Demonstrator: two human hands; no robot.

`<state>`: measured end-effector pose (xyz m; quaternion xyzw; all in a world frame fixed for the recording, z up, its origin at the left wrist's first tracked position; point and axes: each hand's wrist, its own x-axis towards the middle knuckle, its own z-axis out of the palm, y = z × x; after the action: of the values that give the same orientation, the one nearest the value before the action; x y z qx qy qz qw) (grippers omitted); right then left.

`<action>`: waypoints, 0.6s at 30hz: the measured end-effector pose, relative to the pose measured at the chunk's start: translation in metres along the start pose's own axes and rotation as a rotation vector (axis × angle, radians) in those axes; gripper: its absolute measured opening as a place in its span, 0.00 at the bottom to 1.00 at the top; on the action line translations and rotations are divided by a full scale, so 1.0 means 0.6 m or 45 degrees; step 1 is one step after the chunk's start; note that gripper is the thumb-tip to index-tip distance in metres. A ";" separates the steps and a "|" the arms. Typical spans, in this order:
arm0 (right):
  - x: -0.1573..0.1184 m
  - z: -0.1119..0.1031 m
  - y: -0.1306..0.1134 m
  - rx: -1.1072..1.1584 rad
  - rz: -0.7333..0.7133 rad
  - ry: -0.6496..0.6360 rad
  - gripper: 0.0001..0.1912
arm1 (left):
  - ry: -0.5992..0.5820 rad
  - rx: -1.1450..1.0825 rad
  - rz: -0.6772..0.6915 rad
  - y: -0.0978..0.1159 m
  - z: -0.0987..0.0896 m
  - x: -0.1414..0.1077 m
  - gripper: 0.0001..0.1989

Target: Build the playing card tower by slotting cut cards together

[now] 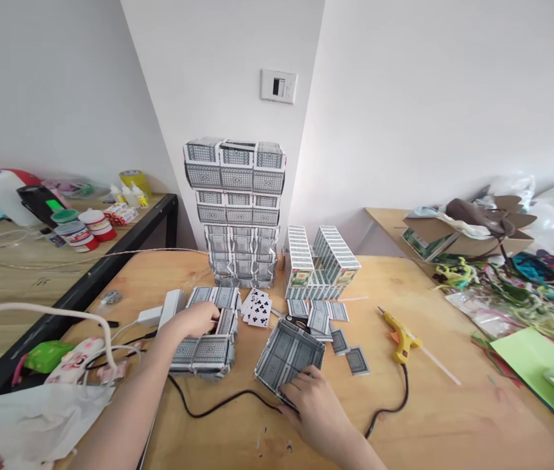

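Head view: two bare hands work over one light-wood table [453, 424]. The right hand [313, 398] has its fingers clamped on the near wall of one shallow, open, square tray of dark-grey patterned playing cards [289, 352], the fingers inside and the thumb outside; the tray sits in the middle of the table. Taking that tray as the clock's centre, one squat grey-and-white card box [203, 352] lies between nine and ten o'clock. The left hand [201, 318] reaches into its top opening; the fingertips are hidden, so I cannot tell whether they are apart or together.

One tall grey-and-white card tower [240, 209], three columns wide, stands at eleven o'clock, and one green-and-white card structure with two uprights [324, 284] at one. A fan of face-up club cards [259, 312], at least two, lies between ten and eleven; about six loose face-down grey cards [318, 318] lie around one to two. One pair of black-handled scissors [297, 321], partly covered, is at twelve. One yellow glue gun [401, 336] lies towards three.
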<state>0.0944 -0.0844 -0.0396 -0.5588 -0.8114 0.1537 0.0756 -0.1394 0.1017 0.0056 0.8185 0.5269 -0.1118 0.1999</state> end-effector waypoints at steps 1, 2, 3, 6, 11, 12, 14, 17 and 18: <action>0.000 0.000 0.000 0.000 -0.001 -0.002 0.05 | 0.020 -0.003 0.005 0.001 -0.005 -0.006 0.07; 0.000 0.001 0.001 -0.002 -0.003 -0.005 0.05 | 0.049 0.000 -0.003 0.004 -0.009 -0.013 0.08; -0.001 0.001 0.001 -0.007 -0.006 -0.008 0.05 | 0.091 0.014 -0.030 0.009 -0.013 -0.020 0.09; -0.002 0.001 0.002 -0.027 -0.026 -0.003 0.05 | 0.254 0.090 -0.206 0.029 -0.018 -0.045 0.14; -0.004 0.005 0.005 -0.031 -0.088 0.036 0.08 | 0.498 0.163 -0.338 0.061 -0.022 -0.074 0.20; -0.004 0.006 0.005 -0.032 -0.092 0.044 0.08 | 0.549 0.178 -0.312 0.064 -0.020 -0.074 0.20; -0.004 0.009 0.006 -0.038 -0.093 0.052 0.08 | 0.615 0.180 -0.269 0.063 -0.014 -0.070 0.23; -0.004 0.009 0.006 -0.044 -0.098 0.061 0.08 | 0.591 0.068 -0.298 0.051 0.008 -0.055 0.26; -0.004 0.008 0.006 -0.043 -0.101 0.065 0.08 | 0.572 0.023 -0.317 0.045 0.017 -0.050 0.26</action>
<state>0.0970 -0.0864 -0.0452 -0.5312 -0.8331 0.1226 0.0930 -0.1274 0.0631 0.0138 0.7534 0.6538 0.0443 0.0552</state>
